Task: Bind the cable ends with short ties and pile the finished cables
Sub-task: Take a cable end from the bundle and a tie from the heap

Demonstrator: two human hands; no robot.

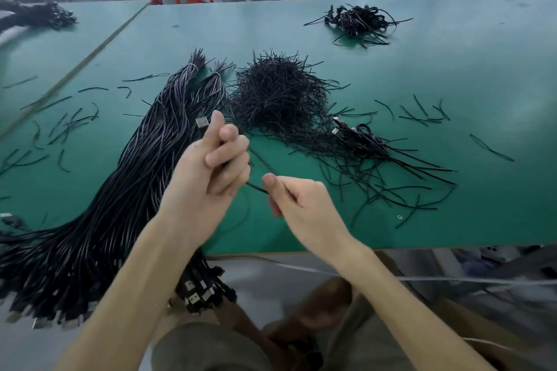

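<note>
Near the tie heap, the left hand grips 1 USB cable and the right hand pinches what seems a short tie, which could slip free if the pinch loosens.

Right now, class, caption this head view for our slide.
Left hand grips a cable end, right hand pinches a tie, beside the tie heap on a green table.

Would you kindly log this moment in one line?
left hand: grips cable | right hand: pinches tie | tie heap: mid-table | bound pile: far right
</note>
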